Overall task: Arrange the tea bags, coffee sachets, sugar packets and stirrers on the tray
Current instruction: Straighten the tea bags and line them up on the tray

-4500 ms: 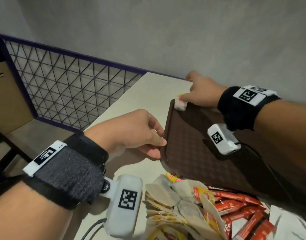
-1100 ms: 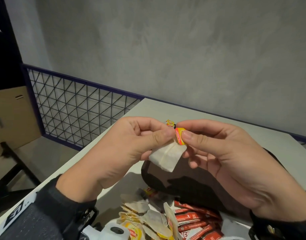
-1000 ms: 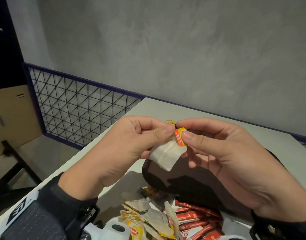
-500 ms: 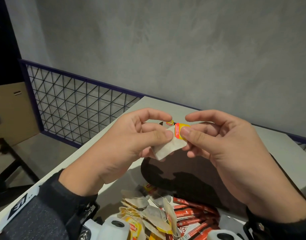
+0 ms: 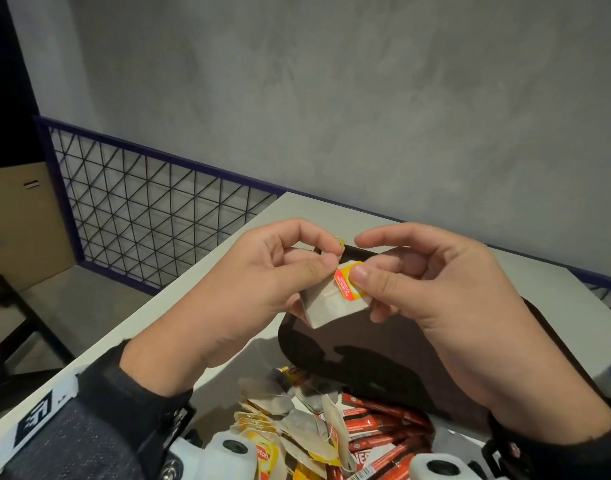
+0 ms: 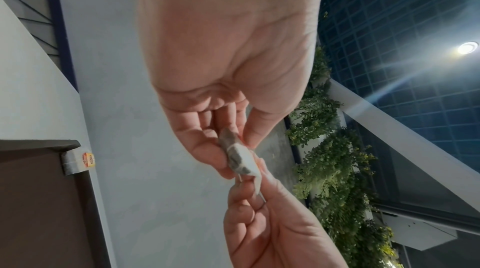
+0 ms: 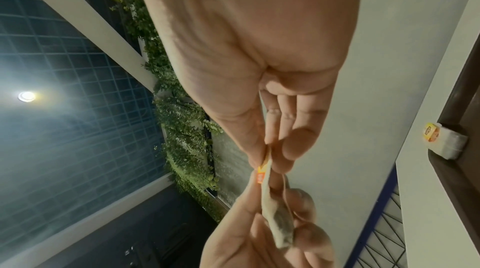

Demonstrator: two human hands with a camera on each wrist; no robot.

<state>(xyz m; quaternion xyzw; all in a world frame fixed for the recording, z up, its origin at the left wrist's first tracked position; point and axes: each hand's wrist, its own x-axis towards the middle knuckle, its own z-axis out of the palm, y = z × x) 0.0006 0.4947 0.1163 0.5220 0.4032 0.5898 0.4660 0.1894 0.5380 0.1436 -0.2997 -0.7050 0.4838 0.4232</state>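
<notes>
One tea bag (image 5: 333, 299) is held up in the air between both hands, above the near-left corner of the brown tray (image 5: 418, 358); its red-and-yellow paper tag (image 5: 345, 284) lies flat on the bag's upper right part. The left hand (image 5: 262, 289) pinches the bag's top left edge between thumb and forefinger, the other fingers curled beneath it. The right hand (image 5: 446, 299) presses its thumb on the tag with fingers behind the bag, its forefinger arched clear above. Both wrists are raised, palms turned toward each other, knuckles nearly touching over the bag. A second tea bag (image 7: 446, 143) sits alone at the tray's far corner, beyond the fingertips of both hands, its tag hanging over the rim. Below the wrists, on the pale table (image 5: 200, 306) just beside the tray's near edge, lies a loose heap of tea bags (image 5: 290, 434), too overlapped to count, and to its right a cluster of red coffee sachets (image 5: 376, 434), at least five of them showing. Left of the left forearm stands a black wire-mesh railing (image 5: 151, 216).
</notes>
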